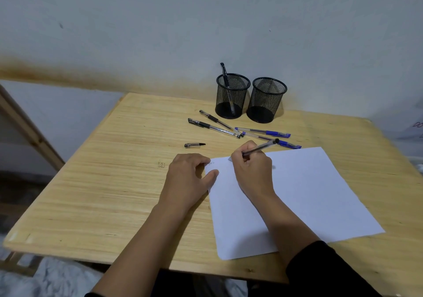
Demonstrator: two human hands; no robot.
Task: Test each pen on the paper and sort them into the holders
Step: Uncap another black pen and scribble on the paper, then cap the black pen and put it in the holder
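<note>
Right hand (251,166) fingers pinch pen (261,147) — tip apparently on paper (297,193); left hand (190,173) loosely curled.

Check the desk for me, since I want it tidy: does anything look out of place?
Only a loose pen cap, lying alone on the table left of the paper, apart from its pen in the right hand.

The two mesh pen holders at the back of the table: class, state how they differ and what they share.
The left holder has one black pen standing tilted in it; the right holder shows none. The left holder stands nearer the two black pens lying on the table, the right nearer the blue ones. Both are black, round, mesh and upright.
</note>
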